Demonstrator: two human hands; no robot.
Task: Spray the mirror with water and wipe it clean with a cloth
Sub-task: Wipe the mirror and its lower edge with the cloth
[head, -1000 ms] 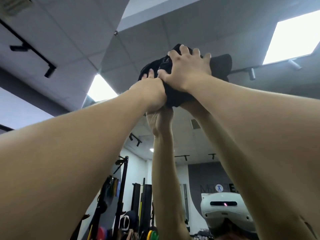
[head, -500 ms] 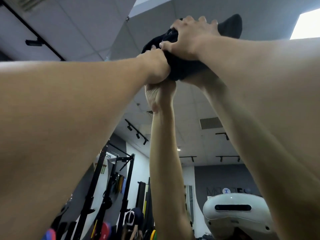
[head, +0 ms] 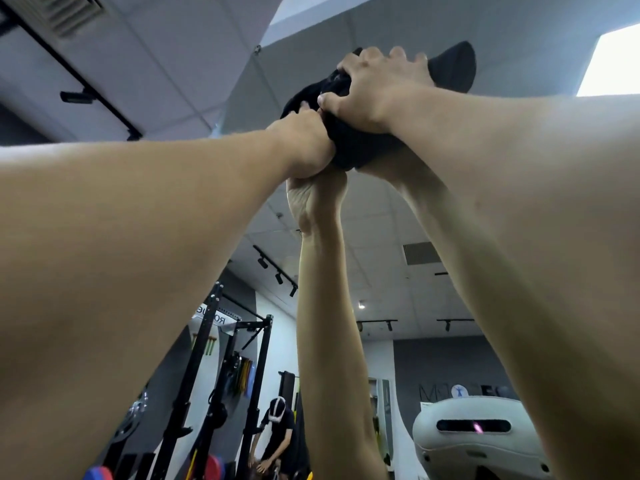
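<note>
Black cloth [head: 349, 147] bunched & pressed flat on mirror [head: 398, 26], up near its top edge. Right hand [head: 374, 88] fingers spread over it; left hand [head: 304, 140] fingers hidden behind the fist, can't tell. Step: wiping. Next prob. needs firm sweep across w/ steady pressure.
</note>
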